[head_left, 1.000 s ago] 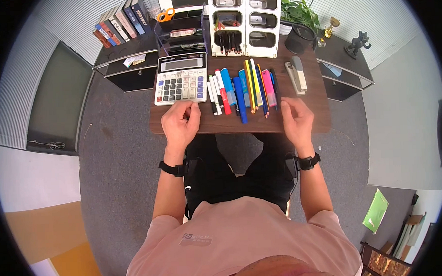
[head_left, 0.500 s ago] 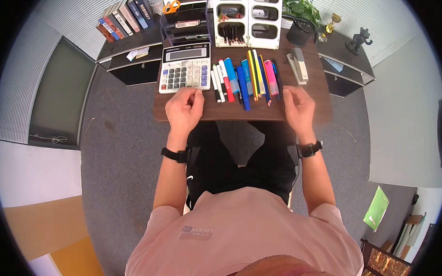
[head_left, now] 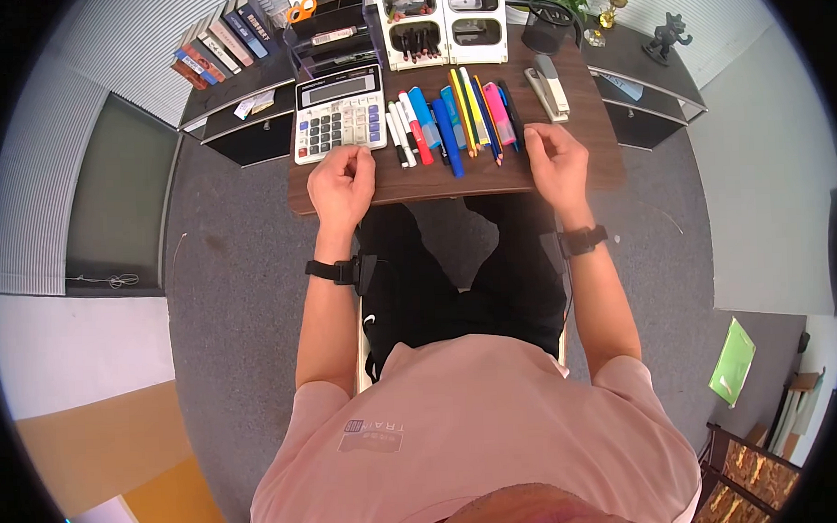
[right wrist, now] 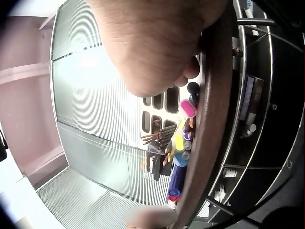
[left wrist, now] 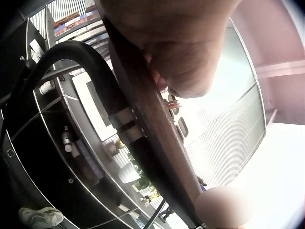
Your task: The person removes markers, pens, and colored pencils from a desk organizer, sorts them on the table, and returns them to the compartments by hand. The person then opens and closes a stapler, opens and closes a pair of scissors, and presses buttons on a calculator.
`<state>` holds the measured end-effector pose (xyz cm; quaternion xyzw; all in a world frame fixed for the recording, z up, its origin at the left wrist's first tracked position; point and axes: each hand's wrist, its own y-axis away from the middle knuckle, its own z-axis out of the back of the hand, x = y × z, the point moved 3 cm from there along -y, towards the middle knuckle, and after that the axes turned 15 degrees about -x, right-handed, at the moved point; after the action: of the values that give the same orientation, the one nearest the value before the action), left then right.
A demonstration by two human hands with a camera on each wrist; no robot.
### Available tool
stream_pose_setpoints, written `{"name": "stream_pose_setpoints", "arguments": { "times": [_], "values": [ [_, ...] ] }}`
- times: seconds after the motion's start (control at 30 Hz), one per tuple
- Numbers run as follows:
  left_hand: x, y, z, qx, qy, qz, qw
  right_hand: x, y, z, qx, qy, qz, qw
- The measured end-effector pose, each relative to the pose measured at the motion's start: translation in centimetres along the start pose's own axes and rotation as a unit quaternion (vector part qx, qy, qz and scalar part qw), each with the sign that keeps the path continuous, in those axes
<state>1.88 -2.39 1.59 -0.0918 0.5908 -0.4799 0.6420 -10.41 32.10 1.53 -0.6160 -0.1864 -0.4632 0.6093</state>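
Observation:
My left hand point(head_left: 342, 186) rests at the table's front edge, just below the calculator point(head_left: 341, 117), fingers loosely curled and holding nothing. My right hand point(head_left: 559, 169) lies near the front edge on the right, also loosely curled around nothing. Between them is a row of pens: white-barrelled markers point(head_left: 397, 133), a red-and-white marker point(head_left: 419, 132), a light-blue highlighter point(head_left: 424, 116), a thick blue marker point(head_left: 451, 140), yellow pencils point(head_left: 460, 103) and a pink highlighter point(head_left: 497, 111). Above the right hand sits a stapler point(head_left: 547, 89). The wrist views show each palm's heel beside the table edge.
Behind the pens stands a white organizer point(head_left: 445, 58) with windowed compartments, dark pencils inside one. A clear tray rack point(head_left: 337, 34) with orange scissors point(head_left: 301, 9) is at back left. A black mesh pen cup point(head_left: 547, 28) stands at back right.
The table and everything on it sit higher in the head view than a second ago. Both hands keep their pose at the table edge; no object has been moved.

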Motion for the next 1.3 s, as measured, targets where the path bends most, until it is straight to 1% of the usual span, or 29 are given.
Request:
{"name": "stream_pose_setpoints", "arguments": {
  "times": [0.33,0.4,0.43,0.5,0.53,0.7,0.73,0.83,0.87,0.93,0.97,1.03,1.07,1.1,1.13,1.2,1.3],
  "values": [
    [-0.5,-0.1,-0.1,-0.009,0.0,0.009,1.0,0.4,0.1,0.2,0.014,-0.013,-0.005,1.0],
    [-0.9,-0.1,-0.1,-0.015,0.008,-0.007,1.0,0.9,0.2,0.3,0.015,-0.014,0.002,1.0],
    [-0.9,-0.1,0.0,-0.008,0.005,0.003,1.0,1.0,0.0,0.4,0.016,-0.013,0.003,1.0],
    [-1.1,-0.2,0.0,-0.007,0.002,-0.002,1.0,1.4,0.0,0.5,0.026,-0.007,0.032,0.999],
    [-1.1,-0.2,0.0,-0.007,-0.002,-0.008,1.0,1.5,-0.1,0.6,0.027,-0.007,0.032,0.999],
    [-1.5,-0.3,0.1,-0.009,0.011,-0.009,1.0,1.4,-0.3,0.8,0.053,-0.022,-0.011,0.998],
    [-1.5,-0.3,0.1,-0.009,0.02,-0.006,1.0,1.2,-0.4,0.9,0.057,-0.025,-0.007,0.998],
    [-1.5,-0.3,0.2,-0.003,0.016,0.0,1.0,0.3,-0.4,1.0,0.076,-0.059,-0.07,0.993],
    [-1.5,-0.2,0.2,0.004,0.016,0.004,1.0,0.3,-0.5,1.2,0.08,-0.059,-0.068,0.993],
    [-1.4,-0.2,0.3,0.003,0.018,0.009,1.0,0.4,-0.8,1.7,0.106,-0.044,-0.103,0.988],
    [-1.4,-0.2,0.2,0.005,0.02,0.01,1.0,0.9,-1.2,2.1,0.109,-0.043,-0.101,0.988],
    [-1.5,-0.4,0.3,-0.004,0.02,0.001,1.0,3.2,-2.6,2.9,0.128,-0.044,-0.048,0.99],
    [-1.6,-0.5,0.2,-0.01,0.021,-0.011,1.0,4.3,-3.8,3.3,0.13,-0.043,-0.046,0.99],
    [-1.6,-0.5,0.2,-0.011,0.023,-0.009,1.0,6.1,-5.2,3.8,0.154,-0.014,0.027,0.988],
    [-1.6,-0.4,0.2,-0.007,0.027,-0.01,1.0,7.8,-6.5,4.4,0.176,0.015,0.099,0.979],
    [-1.5,-0.4,0.3,-0.004,0.033,-0.01,0.999,10.8,-9.2,4.9,0.214,0.053,0.154,0.963],
    [-1.2,-0.3,0.3,0.002,0.033,-0.001,0.999,13.8,-12.7,4.9,0.282,0.094,0.212,0.931]
  ]
}}
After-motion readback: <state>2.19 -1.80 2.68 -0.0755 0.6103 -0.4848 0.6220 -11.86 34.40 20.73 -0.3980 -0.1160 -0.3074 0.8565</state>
